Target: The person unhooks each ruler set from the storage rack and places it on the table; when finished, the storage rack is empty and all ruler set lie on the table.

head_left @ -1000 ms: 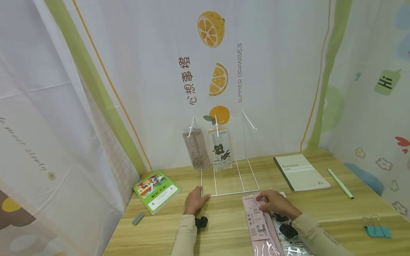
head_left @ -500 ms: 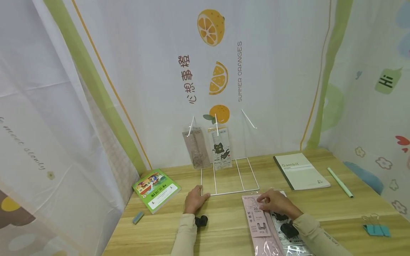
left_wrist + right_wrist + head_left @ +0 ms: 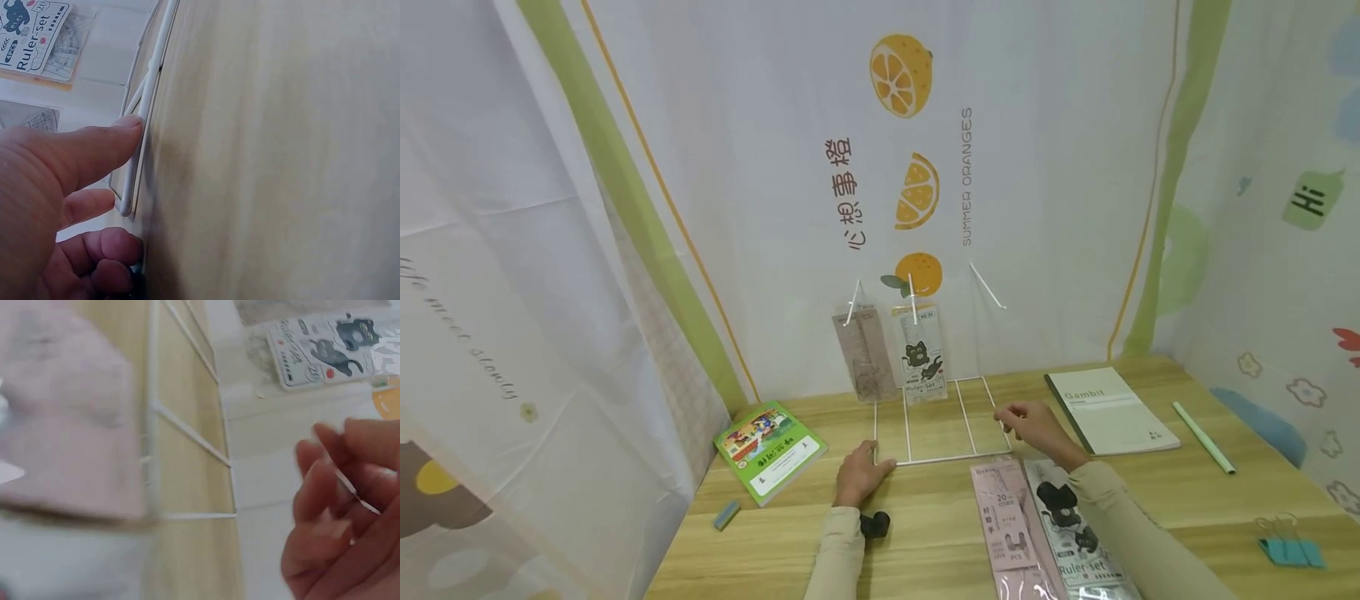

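My left hand point(image 3: 861, 477) holds the front left corner of a white wire display rack point(image 3: 957, 457); in the left wrist view its thumb point(image 3: 106, 147) lies on the front bar. Two ruler set packs hang from the rack's hooks: a greyish-pink one point(image 3: 863, 354) on the left and a white one with black cats point(image 3: 922, 358) in the middle. The right hook point(image 3: 988, 286) carries nothing. My right hand point(image 3: 1039, 429), fingers loosely curled, is above the rack's right side, with nothing visibly held. Below it lie a pink ruler pack point(image 3: 1002, 527) and a white cat ruler pack point(image 3: 1078, 537).
A green book point(image 3: 771, 450) and a small blue-grey eraser point(image 3: 727, 515) lie at left on the wooden table point(image 3: 925, 533). To the right are a Gambit notebook point(image 3: 1112, 412), a pale green pen point(image 3: 1204, 437) and a teal binder clip point(image 3: 1291, 552). A printed curtain point(image 3: 1037, 167) stands behind.
My right hand has left the pink pack and moved up and slightly away, toward the rack's right side. Both packs stay on the table. My left hand remains at the rack's corner.
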`<state>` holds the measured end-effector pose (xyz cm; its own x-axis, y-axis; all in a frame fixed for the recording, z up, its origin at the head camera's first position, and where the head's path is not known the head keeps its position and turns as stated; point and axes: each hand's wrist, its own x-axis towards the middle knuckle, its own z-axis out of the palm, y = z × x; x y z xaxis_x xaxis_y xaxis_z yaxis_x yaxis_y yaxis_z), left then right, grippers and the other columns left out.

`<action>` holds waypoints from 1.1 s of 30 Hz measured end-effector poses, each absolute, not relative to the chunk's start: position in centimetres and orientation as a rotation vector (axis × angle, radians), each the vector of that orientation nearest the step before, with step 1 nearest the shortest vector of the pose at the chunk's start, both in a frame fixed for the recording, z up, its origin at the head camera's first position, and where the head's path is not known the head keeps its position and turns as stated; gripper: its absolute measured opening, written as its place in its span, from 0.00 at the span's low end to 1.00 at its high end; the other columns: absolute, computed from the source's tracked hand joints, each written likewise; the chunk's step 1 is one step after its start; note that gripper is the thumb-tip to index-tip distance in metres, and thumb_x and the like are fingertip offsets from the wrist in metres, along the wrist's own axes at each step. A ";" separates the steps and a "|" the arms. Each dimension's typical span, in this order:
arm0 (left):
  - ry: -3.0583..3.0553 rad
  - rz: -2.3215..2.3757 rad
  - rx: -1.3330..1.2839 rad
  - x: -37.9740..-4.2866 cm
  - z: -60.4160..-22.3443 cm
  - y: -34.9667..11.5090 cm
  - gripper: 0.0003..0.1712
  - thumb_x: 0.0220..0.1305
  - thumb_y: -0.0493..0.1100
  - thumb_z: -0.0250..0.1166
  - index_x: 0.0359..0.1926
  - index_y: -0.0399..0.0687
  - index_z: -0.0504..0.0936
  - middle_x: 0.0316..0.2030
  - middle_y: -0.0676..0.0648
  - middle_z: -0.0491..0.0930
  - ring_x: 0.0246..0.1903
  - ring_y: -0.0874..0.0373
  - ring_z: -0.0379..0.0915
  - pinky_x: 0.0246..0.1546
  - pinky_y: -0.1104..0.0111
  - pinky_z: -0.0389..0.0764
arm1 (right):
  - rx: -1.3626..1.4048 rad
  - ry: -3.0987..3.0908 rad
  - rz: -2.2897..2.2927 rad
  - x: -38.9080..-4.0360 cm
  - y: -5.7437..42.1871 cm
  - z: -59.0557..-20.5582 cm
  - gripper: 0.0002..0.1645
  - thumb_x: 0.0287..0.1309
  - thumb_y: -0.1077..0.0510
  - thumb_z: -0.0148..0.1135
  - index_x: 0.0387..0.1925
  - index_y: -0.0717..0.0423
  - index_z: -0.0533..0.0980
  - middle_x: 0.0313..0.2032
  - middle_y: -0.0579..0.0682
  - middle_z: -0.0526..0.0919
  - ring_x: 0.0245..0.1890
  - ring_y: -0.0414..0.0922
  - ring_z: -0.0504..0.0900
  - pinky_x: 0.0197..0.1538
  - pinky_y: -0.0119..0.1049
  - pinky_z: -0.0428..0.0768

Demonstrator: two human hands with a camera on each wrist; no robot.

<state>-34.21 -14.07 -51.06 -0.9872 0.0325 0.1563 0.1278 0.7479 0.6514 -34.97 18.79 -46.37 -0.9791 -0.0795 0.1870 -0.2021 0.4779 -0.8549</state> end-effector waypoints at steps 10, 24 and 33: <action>-2.800 -1.083 -0.126 -34.2 -51.2 -14.0 0.31 0.62 0.48 0.72 0.59 0.32 0.77 0.56 0.27 0.79 0.53 0.29 0.77 0.52 0.40 0.77 | 0.345 -2.332 1.727 -39.4 14.6 -42.6 0.14 0.71 0.60 0.56 0.50 0.67 0.79 0.43 0.65 0.82 0.36 0.47 0.81 0.30 0.33 0.78; -2.801 -1.084 -0.119 -34.3 -51.3 -14.0 0.31 0.62 0.48 0.72 0.59 0.33 0.77 0.56 0.28 0.79 0.52 0.30 0.78 0.51 0.41 0.78 | 0.485 -2.216 1.804 -40.9 11.1 -39.4 0.26 0.67 0.64 0.59 0.65 0.62 0.72 0.69 0.61 0.69 0.70 0.63 0.61 0.68 0.60 0.64; -2.806 -1.063 -0.112 -34.4 -51.4 -13.9 0.31 0.61 0.48 0.72 0.59 0.33 0.77 0.55 0.27 0.79 0.51 0.30 0.78 0.50 0.41 0.78 | 0.572 -2.202 1.780 -40.8 11.0 -38.8 0.27 0.68 0.63 0.59 0.68 0.62 0.71 0.68 0.62 0.70 0.68 0.63 0.64 0.65 0.58 0.67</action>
